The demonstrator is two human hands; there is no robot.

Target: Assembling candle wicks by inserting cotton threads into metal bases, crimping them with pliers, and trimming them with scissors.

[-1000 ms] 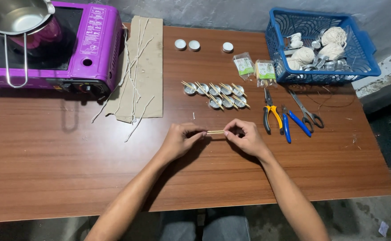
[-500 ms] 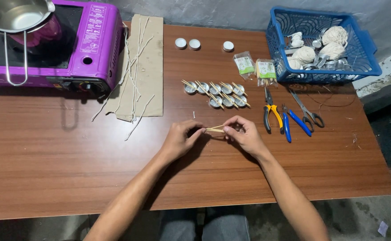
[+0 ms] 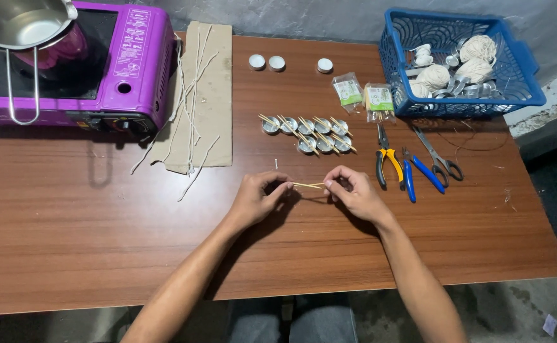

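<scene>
Two small clear packets lie side by side on the worktop, well beyond the fingers (image 3: 332, 184) and off to their right. The left packet (image 3: 348, 92) is a small transparent pouch with a green and white card inside. The right packet (image 3: 379, 100) is just beside it, also clear, with a green and white card and pale thin sticks showing. Far to the left of the fingers, a white printed label (image 3: 134, 43), a tall rectangle, sits on the purple stove top.
</scene>
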